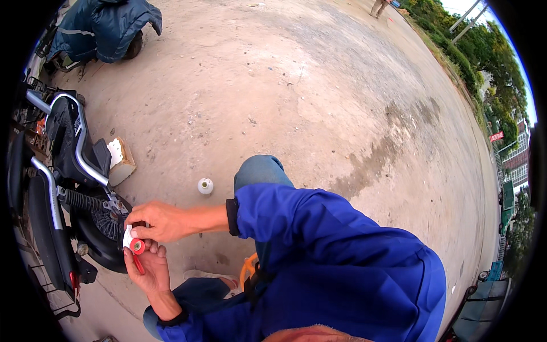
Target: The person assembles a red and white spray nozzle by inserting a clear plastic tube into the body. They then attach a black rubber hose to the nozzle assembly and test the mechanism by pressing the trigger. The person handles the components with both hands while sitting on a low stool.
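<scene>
My right hand (162, 221) comes in from above, its fingers closed in a pinch on a white piece (127, 236). Just below, my left hand (150, 270) has its fingers curled around a small red object (137, 246) with a round front and a pale centre; a red strip extends down from it along the fingers. The white piece and the red object touch; whether they are one thing I cannot tell. Both hands are beside the rear wheel (91, 245) of a black two-wheeler (77, 134), near its coil shock absorber (85, 200).
A white bottle (205, 186) stands on the ground near my right forearm. Beside the two-wheeler lies a white and brown block (121, 162). An orange seat (248, 270) shows under me. Farther off is a covered vehicle (102, 28); a person's legs (378, 8) appear at the top.
</scene>
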{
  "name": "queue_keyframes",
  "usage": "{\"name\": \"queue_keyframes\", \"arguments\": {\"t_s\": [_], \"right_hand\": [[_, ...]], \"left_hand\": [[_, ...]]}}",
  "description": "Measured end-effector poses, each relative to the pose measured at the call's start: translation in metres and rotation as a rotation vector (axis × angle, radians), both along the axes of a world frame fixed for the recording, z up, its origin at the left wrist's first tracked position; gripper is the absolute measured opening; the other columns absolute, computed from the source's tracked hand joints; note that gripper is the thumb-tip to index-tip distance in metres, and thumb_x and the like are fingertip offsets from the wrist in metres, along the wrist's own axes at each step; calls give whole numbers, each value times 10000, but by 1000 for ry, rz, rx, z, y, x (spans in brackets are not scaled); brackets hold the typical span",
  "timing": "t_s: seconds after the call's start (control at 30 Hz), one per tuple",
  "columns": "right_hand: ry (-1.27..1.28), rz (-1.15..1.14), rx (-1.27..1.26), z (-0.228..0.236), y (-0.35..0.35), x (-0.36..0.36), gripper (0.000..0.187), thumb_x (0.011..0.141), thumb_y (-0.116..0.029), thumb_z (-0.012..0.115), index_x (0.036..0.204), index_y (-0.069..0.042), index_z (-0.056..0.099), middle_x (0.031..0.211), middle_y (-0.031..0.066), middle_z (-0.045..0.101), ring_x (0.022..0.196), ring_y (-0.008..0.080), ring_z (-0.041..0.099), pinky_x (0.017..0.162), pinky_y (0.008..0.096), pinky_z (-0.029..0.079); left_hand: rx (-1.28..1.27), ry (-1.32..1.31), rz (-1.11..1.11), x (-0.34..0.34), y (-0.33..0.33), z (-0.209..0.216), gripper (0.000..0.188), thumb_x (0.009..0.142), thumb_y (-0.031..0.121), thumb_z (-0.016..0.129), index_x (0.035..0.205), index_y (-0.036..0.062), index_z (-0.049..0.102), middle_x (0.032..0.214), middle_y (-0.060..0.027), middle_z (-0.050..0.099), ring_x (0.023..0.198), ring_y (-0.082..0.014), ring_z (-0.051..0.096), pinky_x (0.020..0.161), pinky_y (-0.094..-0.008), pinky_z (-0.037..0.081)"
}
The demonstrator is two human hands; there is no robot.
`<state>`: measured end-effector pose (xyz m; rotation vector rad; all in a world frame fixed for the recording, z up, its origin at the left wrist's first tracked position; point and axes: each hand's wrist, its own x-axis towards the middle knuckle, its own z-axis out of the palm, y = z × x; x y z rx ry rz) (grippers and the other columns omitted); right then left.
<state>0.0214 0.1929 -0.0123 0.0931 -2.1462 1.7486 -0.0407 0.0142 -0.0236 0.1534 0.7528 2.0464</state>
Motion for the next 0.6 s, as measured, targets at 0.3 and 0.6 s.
{"name": "queue_keyframes", "arguments": {"t_s": [0.3,0.6], "right_hand": [[-23,-43,-129,2,0,6,341,926,-218,632,1123,52,699,1083,255,691,950,414,703,850,448,558],[-22,-77,-151,-2,-1,8,364,934,-216,608,1150,65,689,1082,255,699,944,386,714,850,434,560]], "left_hand": [[28,-10,8,4,13,1,374,1076,375,519,1290,70,548,954,-46,597,852,-170,528,744,-327,426],[33,53,-11,6,17,4,393,1080,397,500,1278,63,561,967,-49,636,852,-170,543,745,-327,439]]}}
